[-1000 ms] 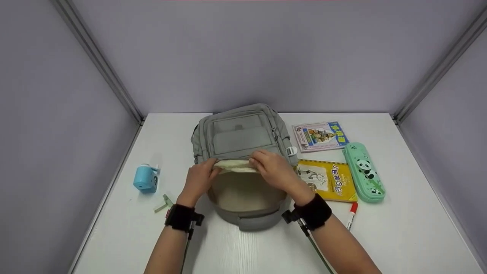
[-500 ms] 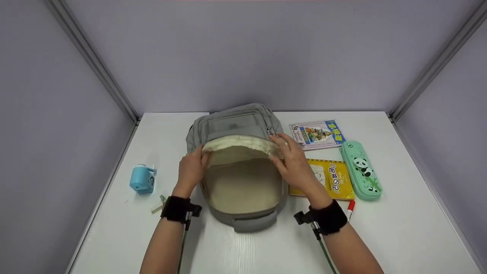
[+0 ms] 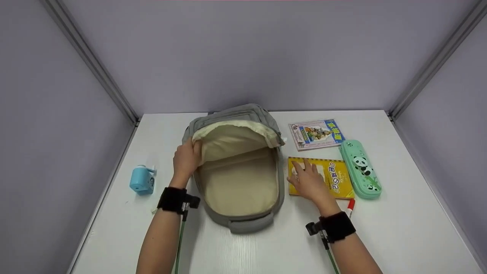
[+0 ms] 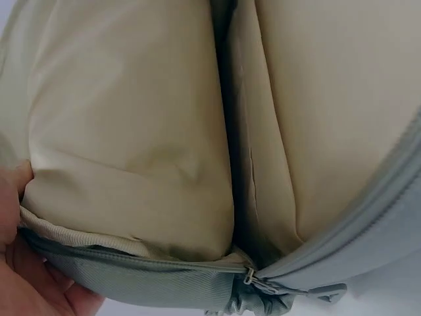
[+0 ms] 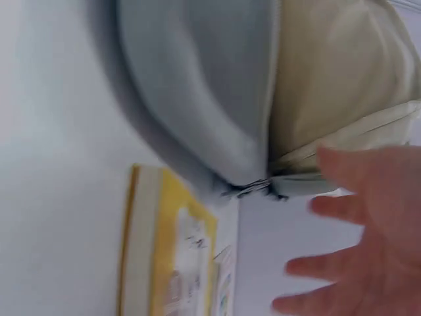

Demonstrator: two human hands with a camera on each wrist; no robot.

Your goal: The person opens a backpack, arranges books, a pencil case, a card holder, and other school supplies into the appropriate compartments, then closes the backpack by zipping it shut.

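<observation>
A grey backpack (image 3: 251,225) lies unzipped on the white table, its cream lining showing and its front flap (image 3: 232,139) folded back. At the flap's left edge, my left hand (image 3: 186,158) pinches the fabric. The left wrist view shows that hand's fingers (image 4: 39,283) on the cream-trimmed edge, with a zipper pull (image 4: 329,291) hanging farther along. My right hand (image 3: 310,182), fingers spread, is over a yellow spiral-bound book (image 3: 344,184) right of the bag. Whether it touches the cover, I cannot tell. In the blurred right wrist view, nothing is in its fingers.
A pink-and-blue picture book (image 3: 317,135) lies at the back right. Beside the yellow book are a green panda pencil case (image 3: 361,169) and a red-capped marker (image 3: 350,205). On the left stands a blue pencil sharpener (image 3: 142,180). Grey panels (image 3: 243,57) enclose the table.
The flap has been lifted back, widening the bag's opening. My right hand has let go of it and moved right over the yellow book, while my left hand still holds the left edge.
</observation>
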